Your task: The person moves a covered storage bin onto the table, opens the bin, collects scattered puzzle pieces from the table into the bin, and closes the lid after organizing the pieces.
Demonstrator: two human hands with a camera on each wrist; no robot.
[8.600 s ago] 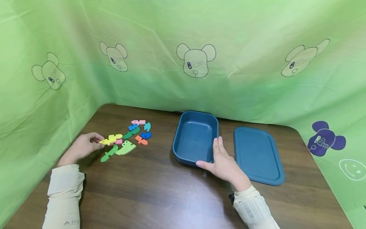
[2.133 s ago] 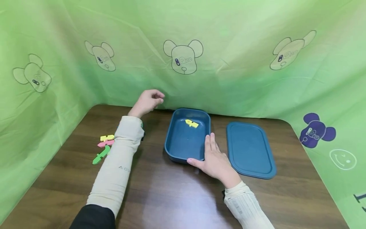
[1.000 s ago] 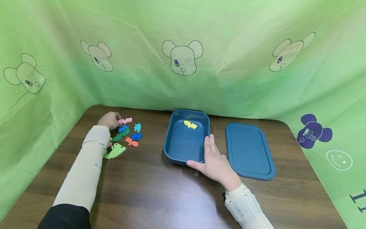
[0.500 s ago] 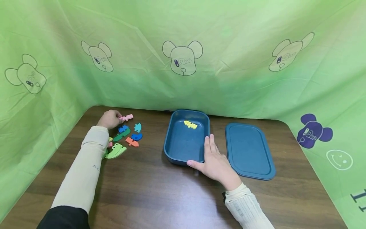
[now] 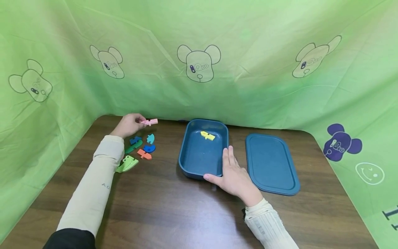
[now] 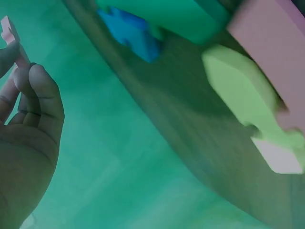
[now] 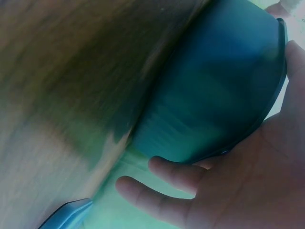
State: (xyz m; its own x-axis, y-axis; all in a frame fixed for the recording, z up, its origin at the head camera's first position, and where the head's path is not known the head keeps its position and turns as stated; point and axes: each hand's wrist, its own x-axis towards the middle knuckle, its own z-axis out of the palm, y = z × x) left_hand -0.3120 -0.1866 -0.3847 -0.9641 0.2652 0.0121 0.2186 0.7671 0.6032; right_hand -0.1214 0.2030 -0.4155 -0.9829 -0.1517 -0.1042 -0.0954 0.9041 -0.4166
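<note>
My left hand (image 5: 129, 125) pinches a pink notched puzzle piece (image 5: 150, 122) between thumb and fingertips, raised above the far left of the table. The same pink piece (image 6: 10, 29) shows at the fingertips in the left wrist view. Below that hand lie loose pieces, among them a light-green frog-like piece (image 5: 128, 163), an orange piece (image 5: 144, 154) and a teal piece (image 5: 150, 138). My right hand (image 5: 237, 180) rests with straight fingers against the near right corner of a blue box (image 5: 183, 162). One yellow piece (image 5: 207, 135) lies inside the box.
A blue lid (image 5: 272, 164) lies flat on the wooden table (image 5: 161, 214), right of the box. Green printed cloth (image 5: 199, 100) rises along the table's back and sides. My left sleeve (image 5: 90, 193) covers part of the table by the loose pieces.
A yellow piece went from the pile into the box earlier. Since then my left hand has returned to the pile, taken the pink piece, and moved up and right with it. My right hand stays put.
</note>
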